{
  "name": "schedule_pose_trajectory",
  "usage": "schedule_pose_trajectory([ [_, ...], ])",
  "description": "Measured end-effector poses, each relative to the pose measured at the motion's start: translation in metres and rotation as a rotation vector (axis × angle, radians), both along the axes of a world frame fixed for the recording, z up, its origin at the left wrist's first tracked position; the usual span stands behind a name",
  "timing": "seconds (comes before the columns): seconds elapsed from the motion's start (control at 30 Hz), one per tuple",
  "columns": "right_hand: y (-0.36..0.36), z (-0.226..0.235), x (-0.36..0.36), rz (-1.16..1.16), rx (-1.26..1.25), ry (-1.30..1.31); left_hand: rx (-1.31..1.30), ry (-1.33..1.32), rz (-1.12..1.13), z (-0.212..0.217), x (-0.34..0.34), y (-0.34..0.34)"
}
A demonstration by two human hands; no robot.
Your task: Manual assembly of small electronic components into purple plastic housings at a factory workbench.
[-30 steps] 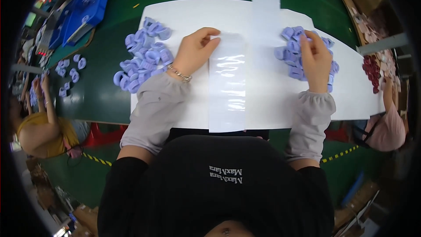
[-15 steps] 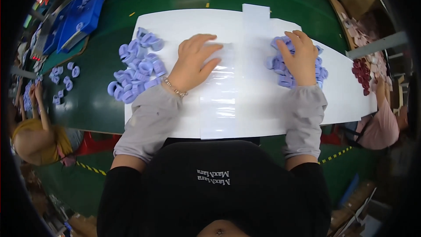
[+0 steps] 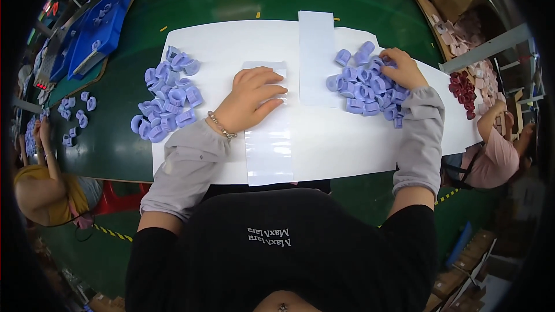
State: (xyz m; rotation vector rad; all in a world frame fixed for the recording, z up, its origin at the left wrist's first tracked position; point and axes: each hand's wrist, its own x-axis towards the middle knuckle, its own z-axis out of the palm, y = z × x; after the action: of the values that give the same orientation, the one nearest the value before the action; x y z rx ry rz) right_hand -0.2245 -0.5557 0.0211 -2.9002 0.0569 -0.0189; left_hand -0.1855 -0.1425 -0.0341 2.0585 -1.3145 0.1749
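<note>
Left hand (image 3: 251, 101) is lying flat, fingers spread, pressing the clear strip (image 3: 267, 138) mid-frame; its long axis is running top to bottom. Right hand (image 3: 404, 68) is curling into the purple rings (image 3: 364, 86) at upper right, well apart from the strip.

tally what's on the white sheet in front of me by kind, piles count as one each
Purple ring piles: 2, the other under the right hand
Clear strips: 1, under the left hand
White strips: 1
Total: 4
</note>
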Motion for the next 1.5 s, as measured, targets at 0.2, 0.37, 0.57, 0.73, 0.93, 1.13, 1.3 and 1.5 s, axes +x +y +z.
schedule_pose_trajectory([
  [0.2, -0.069, -0.016, -0.038, -0.030, -0.108, -0.048, -0.028, 0.008, -0.002, -0.006, 0.001, -0.005],
  [0.37, -0.093, -0.012, -0.051, -0.223, -0.319, -0.079, -0.031, 0.013, -0.008, -0.003, 0.001, -0.005],
  [0.57, -0.015, -0.016, 0.011, -0.008, -0.180, -0.477, -0.034, 0.009, -0.011, -0.001, 0.003, -0.008],
  [0.73, 0.019, -0.033, 0.042, 0.215, -0.301, -0.363, -0.015, 0.007, 0.021, -0.002, 0.002, -0.002],
  [0.93, -0.040, -0.031, 0.024, -0.011, -0.195, -0.088, -0.058, 0.026, 0.034, -0.001, 0.003, 0.000],
  [1.13, -0.091, -0.019, -0.031, -0.081, -0.172, -0.106, -0.080, 0.036, -0.005, -0.002, 0.007, -0.005],
  [1.3, -0.027, -0.003, -0.088, -0.227, -0.190, -0.497, -0.091, 0.017, 0.052, -0.003, 0.006, 0.003],
  [1.5, 0.020, -0.053, -0.150, -0.487, -0.228, -0.480, -0.122, 0.048, 0.061, -0.004, 0.011, 0.001],
])
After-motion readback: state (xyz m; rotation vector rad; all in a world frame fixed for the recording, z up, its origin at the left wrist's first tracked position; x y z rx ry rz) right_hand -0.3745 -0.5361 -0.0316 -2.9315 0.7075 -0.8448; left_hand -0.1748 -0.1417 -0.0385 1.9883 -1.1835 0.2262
